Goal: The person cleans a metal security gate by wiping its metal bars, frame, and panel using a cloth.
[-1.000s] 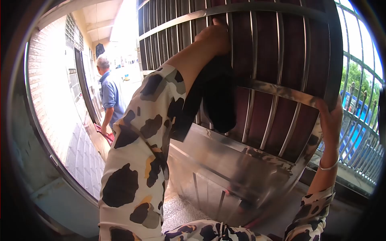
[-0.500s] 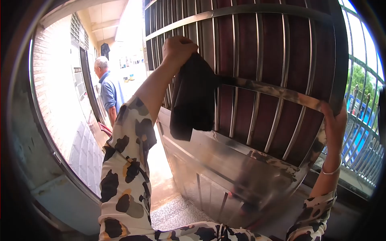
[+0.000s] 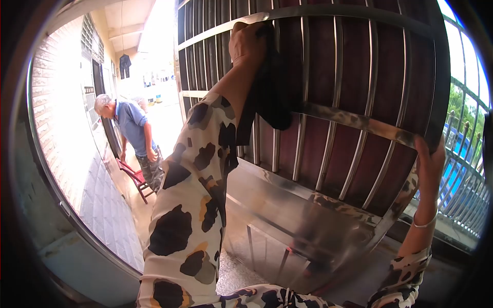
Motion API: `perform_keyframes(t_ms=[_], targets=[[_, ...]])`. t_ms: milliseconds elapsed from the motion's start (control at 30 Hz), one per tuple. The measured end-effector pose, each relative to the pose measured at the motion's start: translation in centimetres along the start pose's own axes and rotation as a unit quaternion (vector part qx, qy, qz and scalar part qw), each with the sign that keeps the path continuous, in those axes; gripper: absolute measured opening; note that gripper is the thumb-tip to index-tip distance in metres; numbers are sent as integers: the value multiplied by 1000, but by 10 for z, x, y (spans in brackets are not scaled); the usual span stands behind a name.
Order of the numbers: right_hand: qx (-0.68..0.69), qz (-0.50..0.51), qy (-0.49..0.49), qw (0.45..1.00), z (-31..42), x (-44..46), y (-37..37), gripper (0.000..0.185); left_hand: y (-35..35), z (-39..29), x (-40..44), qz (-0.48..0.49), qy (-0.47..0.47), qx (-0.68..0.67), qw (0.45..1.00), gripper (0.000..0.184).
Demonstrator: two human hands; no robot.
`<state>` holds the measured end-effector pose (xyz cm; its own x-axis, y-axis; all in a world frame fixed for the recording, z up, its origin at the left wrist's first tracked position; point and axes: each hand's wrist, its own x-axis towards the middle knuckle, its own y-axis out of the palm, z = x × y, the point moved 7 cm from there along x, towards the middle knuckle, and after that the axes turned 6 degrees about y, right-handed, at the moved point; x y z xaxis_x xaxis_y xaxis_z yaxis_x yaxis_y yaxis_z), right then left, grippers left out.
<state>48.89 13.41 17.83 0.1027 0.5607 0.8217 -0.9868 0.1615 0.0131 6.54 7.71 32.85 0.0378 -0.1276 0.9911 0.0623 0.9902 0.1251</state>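
My left hand (image 3: 249, 45) is at the upper rail (image 3: 328, 10) of the barred metal door (image 3: 287, 205), nearer the door's left edge, fingers curled tight around the black cloth (image 3: 272, 97); cloth hangs down over the bars. My right hand (image 3: 430, 159) is on the door's right edge, by the middle rail (image 3: 354, 120), can't tell how those fingers sit. Beyond the left edge, person in blue shirt (image 3: 131, 120) stooping beside red chair (image 3: 135, 178)

My loose cream fabric sleeves (image 3: 186, 220): black, grey, ochre blotches. Limp hanging cloth (image 3: 276, 100), plain black. Silvery barred metal door (image 3: 354, 121), dark maroon panel (image 3: 353, 66) behind.
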Motion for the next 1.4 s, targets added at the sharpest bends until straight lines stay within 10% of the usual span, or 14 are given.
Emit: perform_keyframes(t_ms=[767, 1000, 1400], targets=[[-111, -20, -1, 994, -56, 28, -35, 52, 14, 24, -14, 46, -302, -78, 949, 42], [-70, -24, -18, 997, -27, 11, -20, 53, -13, 13, -68, 178, -188, -22, 966, 40], [-68, -26, -22, 997, -7, 1, -9, 43, -4, -2, 7, 42, -190, -151, 969, 44]])
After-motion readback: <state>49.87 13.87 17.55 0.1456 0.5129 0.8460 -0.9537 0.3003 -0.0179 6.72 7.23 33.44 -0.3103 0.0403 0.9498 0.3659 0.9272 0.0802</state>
